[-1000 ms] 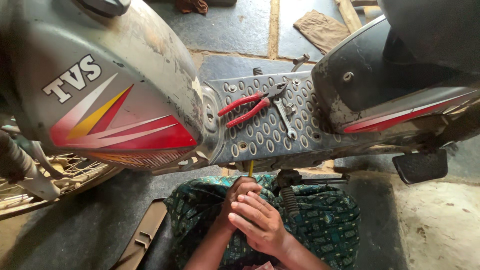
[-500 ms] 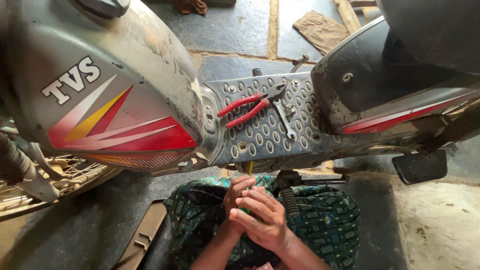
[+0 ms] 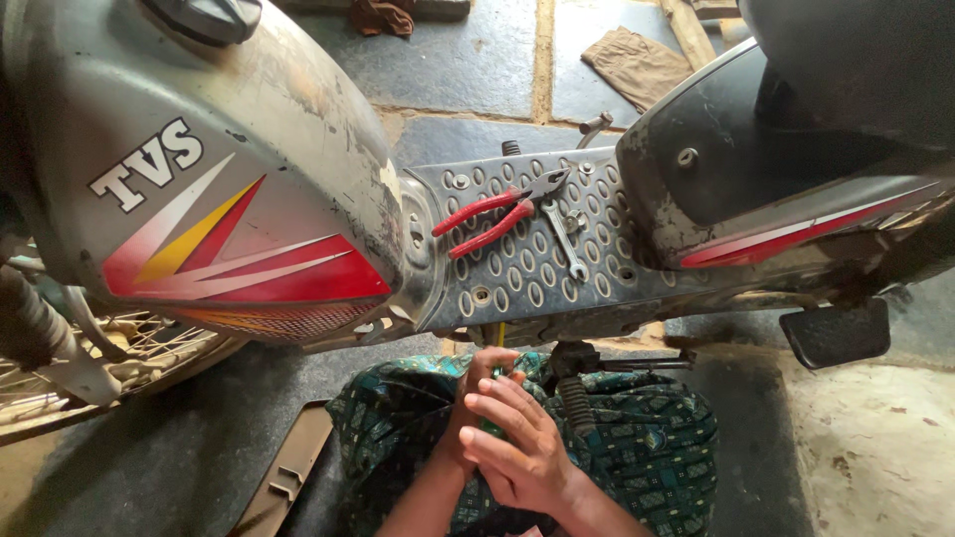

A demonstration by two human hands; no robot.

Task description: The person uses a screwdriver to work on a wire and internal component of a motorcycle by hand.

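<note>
Under scooter footboard (image 3: 527, 268), hands (image 3: 502, 428) grip screwdriver (image 3: 494, 398).

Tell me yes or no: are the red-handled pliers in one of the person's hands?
No. The pliers lie on the scooter's footboard beside a wrench, while both hands work below it.

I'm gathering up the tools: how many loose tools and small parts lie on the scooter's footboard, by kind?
Red-handled pliers: 1
Steel spanner: 1
Small metal nut or washer: 1
Total: 3 on the perforated grey footboard
</note>
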